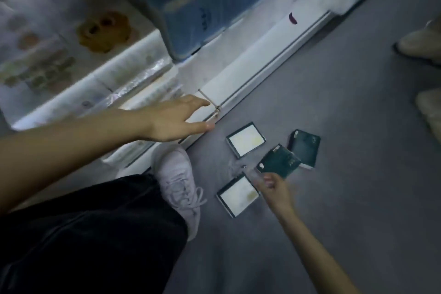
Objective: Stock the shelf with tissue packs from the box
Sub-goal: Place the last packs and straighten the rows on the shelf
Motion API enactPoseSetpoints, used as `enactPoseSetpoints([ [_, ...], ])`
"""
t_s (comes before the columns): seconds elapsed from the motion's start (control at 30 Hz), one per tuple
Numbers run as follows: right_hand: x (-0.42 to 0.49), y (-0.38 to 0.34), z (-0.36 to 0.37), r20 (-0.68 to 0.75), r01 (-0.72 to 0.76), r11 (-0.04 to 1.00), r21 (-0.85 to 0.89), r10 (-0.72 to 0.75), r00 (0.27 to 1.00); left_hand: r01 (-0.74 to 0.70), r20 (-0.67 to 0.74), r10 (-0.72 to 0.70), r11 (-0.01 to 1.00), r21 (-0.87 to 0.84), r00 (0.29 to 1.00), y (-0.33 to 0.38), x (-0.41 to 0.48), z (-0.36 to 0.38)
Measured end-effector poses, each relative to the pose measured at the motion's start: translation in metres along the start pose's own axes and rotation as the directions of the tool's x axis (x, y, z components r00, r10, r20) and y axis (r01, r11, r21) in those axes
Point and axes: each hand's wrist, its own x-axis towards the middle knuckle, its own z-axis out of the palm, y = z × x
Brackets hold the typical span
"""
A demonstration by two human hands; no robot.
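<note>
Several small tissue packs lie on the grey floor beside the shelf base. Two show a white face: one [245,139] nearer the shelf, one [238,194] nearer me. A dark green pack [304,148] lies at the right. My right hand [274,188] pinches another dark green pack [278,160] by its near corner, lifted and tilted just above the floor. My left hand [177,119] reaches out with straight fingers over the white bottom shelf edge [238,86], holding nothing. The view is motion-blurred.
Clear-wrapped tissue bundles [71,59] fill the shelf at the left and blue wrapped packages [202,0] sit above. My dark trouser leg and white sneaker [176,183] stand next to the packs. Another person's shoes [422,45] are at the right edge.
</note>
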Motion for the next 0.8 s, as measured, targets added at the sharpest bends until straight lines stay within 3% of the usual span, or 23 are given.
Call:
enactPoseSetpoints([
  [0.17, 0.015, 0.052, 0.043, -0.061, -0.177, 0.984, 0.004, 0.177, 0.982, 0.039, 0.112, -0.037, 0.999, -0.020, 0.993, -0.026, 0.034, 0.035],
  [0.33, 0.022, 0.059, 0.063, -0.143, -0.281, 0.957, -0.066, 0.269, 0.952, 0.067, 0.075, -0.062, 0.996, -0.066, 0.995, -0.040, 0.049, 0.060],
  [0.47, 0.028, 0.057, 0.065, -0.174, -0.328, 0.935, -0.136, 0.304, 0.937, 0.093, 0.064, -0.088, 0.992, -0.085, 0.994, -0.046, 0.055, 0.066],
  [0.8, 0.049, 0.071, 0.065, -0.068, -0.327, 0.920, -0.217, 0.320, 0.945, 0.154, 0.183, -0.127, 0.978, -0.142, 0.975, -0.052, 0.055, 0.081],
])
